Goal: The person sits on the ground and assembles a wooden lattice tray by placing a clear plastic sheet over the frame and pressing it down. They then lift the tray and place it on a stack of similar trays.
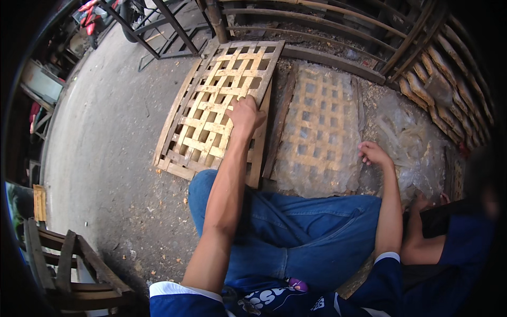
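A woven bamboo lattice panel (215, 127) in a wooden frame lies tilted on top of a similar panel, left of centre. My left hand (246, 115) is closed on its right side, fingers over the slats and thumb at the edge. To the right lies another lattice panel covered by a clear, wrinkled plastic sheet (296, 174). At that sheet's right edge is my right hand (375, 154), its fingers bent together in what looks like a pinch on the plastic; the exact hold is too small to make out.
Crumpled clear plastic (409, 142) lies at the right, beside a co-worker's hand (421, 202). Stacked panels (443, 87) lean behind it. A bamboo rack (317, 26) runs along the back. Wooden stools (68, 269) stand lower left, and a black metal frame (163, 31) stands far left.
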A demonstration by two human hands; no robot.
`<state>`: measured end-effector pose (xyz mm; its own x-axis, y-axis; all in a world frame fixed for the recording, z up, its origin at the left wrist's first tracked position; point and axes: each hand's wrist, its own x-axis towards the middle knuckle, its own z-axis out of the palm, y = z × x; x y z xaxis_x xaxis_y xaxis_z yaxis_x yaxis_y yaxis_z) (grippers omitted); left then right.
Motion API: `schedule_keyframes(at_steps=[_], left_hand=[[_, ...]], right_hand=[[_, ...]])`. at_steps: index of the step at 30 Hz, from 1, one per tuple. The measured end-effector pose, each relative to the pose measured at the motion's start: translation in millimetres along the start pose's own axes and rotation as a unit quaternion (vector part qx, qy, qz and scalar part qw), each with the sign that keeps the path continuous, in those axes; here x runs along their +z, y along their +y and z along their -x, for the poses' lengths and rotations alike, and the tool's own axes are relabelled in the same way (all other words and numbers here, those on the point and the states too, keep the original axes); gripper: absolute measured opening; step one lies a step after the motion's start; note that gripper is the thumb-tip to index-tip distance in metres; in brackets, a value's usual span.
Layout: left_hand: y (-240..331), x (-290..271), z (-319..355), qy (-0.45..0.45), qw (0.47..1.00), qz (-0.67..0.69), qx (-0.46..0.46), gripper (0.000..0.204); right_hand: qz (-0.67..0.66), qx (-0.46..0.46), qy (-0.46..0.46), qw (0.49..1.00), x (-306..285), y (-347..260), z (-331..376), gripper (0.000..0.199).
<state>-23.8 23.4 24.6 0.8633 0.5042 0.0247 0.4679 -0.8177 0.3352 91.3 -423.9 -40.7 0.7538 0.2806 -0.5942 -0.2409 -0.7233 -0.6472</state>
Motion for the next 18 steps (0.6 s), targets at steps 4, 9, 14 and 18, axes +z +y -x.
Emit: schedule_keyframes(at_steps=[4, 9, 14, 18], left_hand=[[21.4, -23.2, 1.1, 0.0, 0.998, 0.061, -0.007, 0.042], [35.8, -38.1, 10.8, 0.057, 0.996, 0.048, 0.045, 0.046], [33.0, -36.7, 13.1, 0.177, 0.979, -0.001, 0.101, 0.043], [35.1, -52.6, 17.8, 0.257, 0.957, 0.038, 0.133, 0.037]], right_hand=[[-0.023, -0.008, 0.001, 1.0, -5.1, 0.6, -4.2, 0.025], [-0.024, 0.017, 0.005, 1.0, -5.5, -6.1, -3.0, 0.026], [-0.018, 0.028, 0.006, 0.999, -2.7, -17.8, 1.4, 0.026], [-0.013, 0.024, 0.011, 1.0, -3.6, -13.3, 3.7, 0.025]])
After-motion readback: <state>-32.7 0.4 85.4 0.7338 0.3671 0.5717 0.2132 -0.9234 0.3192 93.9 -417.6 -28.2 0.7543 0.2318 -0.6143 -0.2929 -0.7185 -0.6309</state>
